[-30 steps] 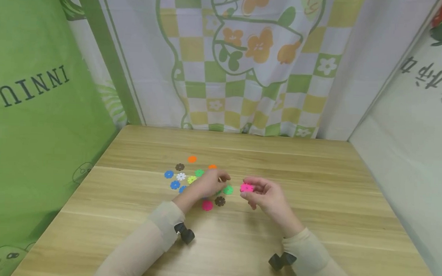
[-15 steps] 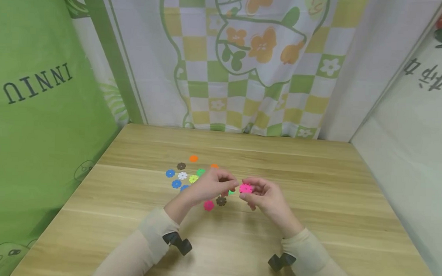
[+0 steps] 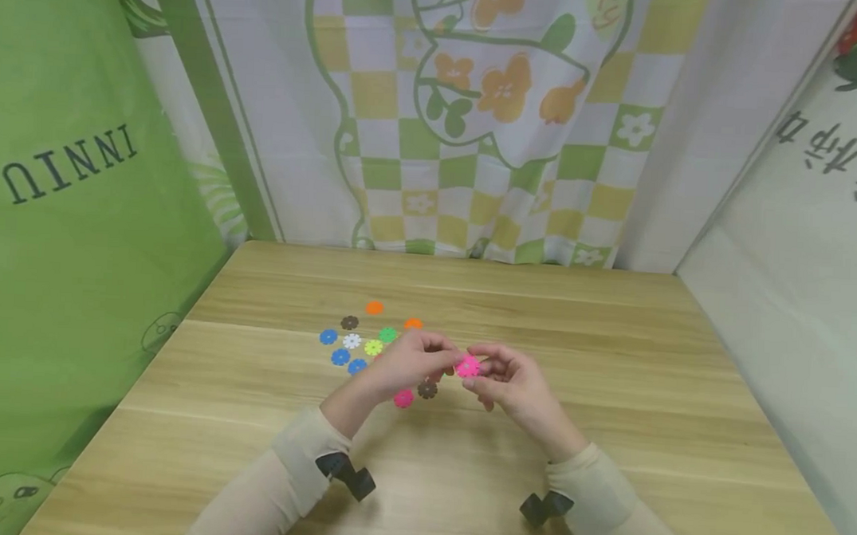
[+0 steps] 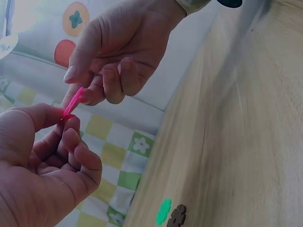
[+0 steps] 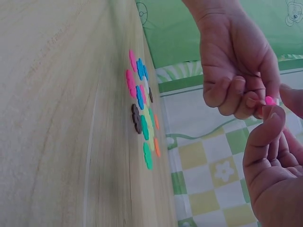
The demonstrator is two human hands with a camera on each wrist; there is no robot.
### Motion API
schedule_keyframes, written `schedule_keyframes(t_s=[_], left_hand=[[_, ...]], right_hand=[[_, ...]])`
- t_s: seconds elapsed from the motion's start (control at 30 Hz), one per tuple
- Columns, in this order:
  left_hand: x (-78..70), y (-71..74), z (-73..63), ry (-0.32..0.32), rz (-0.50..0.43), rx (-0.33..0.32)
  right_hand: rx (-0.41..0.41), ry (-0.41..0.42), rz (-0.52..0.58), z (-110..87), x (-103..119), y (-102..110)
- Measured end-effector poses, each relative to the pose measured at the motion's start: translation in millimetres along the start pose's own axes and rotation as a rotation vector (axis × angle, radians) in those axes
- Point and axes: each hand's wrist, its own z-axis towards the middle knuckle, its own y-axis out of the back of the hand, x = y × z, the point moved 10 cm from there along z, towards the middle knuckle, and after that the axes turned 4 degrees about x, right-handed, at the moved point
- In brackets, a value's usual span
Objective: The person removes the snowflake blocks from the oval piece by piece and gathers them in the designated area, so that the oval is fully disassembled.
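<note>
A pink notched flower-shaped disc [image 3: 467,366] is raised above the table between my two hands. My left hand [image 3: 410,362] pinches its edge with thumb and forefinger; in the left wrist view the disc [image 4: 74,101] appears nearly edge-on. My right hand [image 3: 517,387] is close beside it, fingers loosely bent. Its thumb [image 4: 72,72] stands apart from the disc in the left wrist view; whether another right finger touches the disc is hard to tell. In the right wrist view only a sliver of the disc [image 5: 269,100] shows among the fingers.
Several flat flower discs lie on the wooden table [image 3: 612,347] left of and beneath my left hand, among them a blue disc [image 3: 328,337], an orange disc [image 3: 374,307] and a brown disc [image 3: 427,389]. A patterned curtain [image 3: 498,143] hangs behind the table.
My left hand has come right from above the discs to the pink disc and now pinches it. The disc has shifted slightly left and turned, and the right hand's grip looks loosened.
</note>
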Motion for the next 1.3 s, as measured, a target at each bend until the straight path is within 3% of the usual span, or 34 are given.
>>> schedule_keyframes(t_s=[0.13,0.23,0.4,0.7,1.3], left_hand=[[10.3,8.8,2.8,0.018,-0.008,-0.044],[22.6,11.8,6.9,0.052,0.067,-0.068],[32.4,0.8,15.5,0.044,0.267,-0.046],[41.3,-9.8,19.5,0.126,0.411,-0.042],[53.3,-5.9,17.9,0.172,0.537,-0.056]], right_hand=[[-0.022,0.005,-0.030,-1.0,0,6],[-0.040,0.014,-0.031,-2.7,2,10],[-0.047,0.024,0.005,-4.0,6,11],[-0.048,0.036,0.041,-3.5,7,7],[-0.012,0.014,-0.020,-3.8,1,1]])
